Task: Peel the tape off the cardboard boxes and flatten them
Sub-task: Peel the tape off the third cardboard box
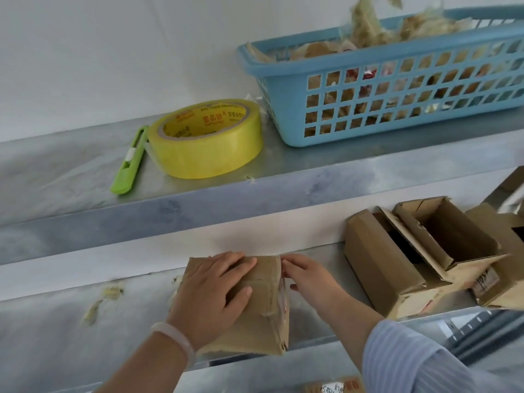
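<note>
The lower shelf [56,336], grey metal, carries my work; the upper shelf [71,171] runs above it against a white wall. On the upper shelf at the right stands a blue basket [283,103] with a lattice wall, heaped with crumpled peeled tape [365,26] that rises above its rim. On the lower shelf at the right stand open cardboard boxes crowded against one another: one brown box [382,259] lies on its side, and a second box [459,231] next to it has its flaps up and its inside showing.

The closed cardboard box [263,324] I am working on sits on the lower shelf, near its front edge, well apart from the open ones. A strip of clear tape [282,293] runs down its right edge.

Left of the basket on the upper shelf lies a yellow tape roll [209,148], flat on its side, and just beside it a green utility knife [127,165].

My left grip [209,296] lies flat on top of the closed box, fingers spread and straight, pressing down and holding nothing. My right grip [312,282] reaches to the box's upper right edge, fingertips touching the cardboard at the taped seam, thumb lower and apart; I cannot tell whether it has any tape pinched.

Small tape scraps [110,290] lie on the lower shelf, left of the box.
</note>
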{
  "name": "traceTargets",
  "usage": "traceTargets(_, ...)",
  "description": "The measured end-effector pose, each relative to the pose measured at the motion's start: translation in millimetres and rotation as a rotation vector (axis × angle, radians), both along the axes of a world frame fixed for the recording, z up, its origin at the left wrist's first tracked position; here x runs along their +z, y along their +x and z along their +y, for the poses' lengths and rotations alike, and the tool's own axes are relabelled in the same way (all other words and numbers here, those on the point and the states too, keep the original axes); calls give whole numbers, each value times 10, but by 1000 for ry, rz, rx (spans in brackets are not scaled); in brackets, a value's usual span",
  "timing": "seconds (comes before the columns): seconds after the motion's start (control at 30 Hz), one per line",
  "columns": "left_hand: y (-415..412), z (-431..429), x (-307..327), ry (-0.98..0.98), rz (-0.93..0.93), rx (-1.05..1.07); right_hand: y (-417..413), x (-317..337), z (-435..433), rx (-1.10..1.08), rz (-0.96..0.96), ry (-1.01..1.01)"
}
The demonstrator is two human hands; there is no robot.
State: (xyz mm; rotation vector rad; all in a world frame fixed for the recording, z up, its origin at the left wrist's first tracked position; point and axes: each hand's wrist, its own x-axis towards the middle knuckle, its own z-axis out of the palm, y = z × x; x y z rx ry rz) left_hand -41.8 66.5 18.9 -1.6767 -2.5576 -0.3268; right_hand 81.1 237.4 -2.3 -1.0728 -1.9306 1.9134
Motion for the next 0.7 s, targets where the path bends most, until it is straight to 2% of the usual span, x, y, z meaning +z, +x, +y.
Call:
traceTargets(0.27,-33,-7,-36,-5,-24,6,-118,50,158,-34,15,-409)
traceTargets(0.37,-48,3,-42,-3,-54,22,-153,112,223,3,-8,-429)
traceTargets(0.5,-38,26,-39,-2,-64,38,-218,148,223,-17,-56,-126)
traceTargets(0.63,-51,43,-55,-23,-72,54,-244,126,170,-25,-163,334)
traceTargets(0.7,-57,62,-52,-22,-83,55,-213,117,95,-71,-105,480)
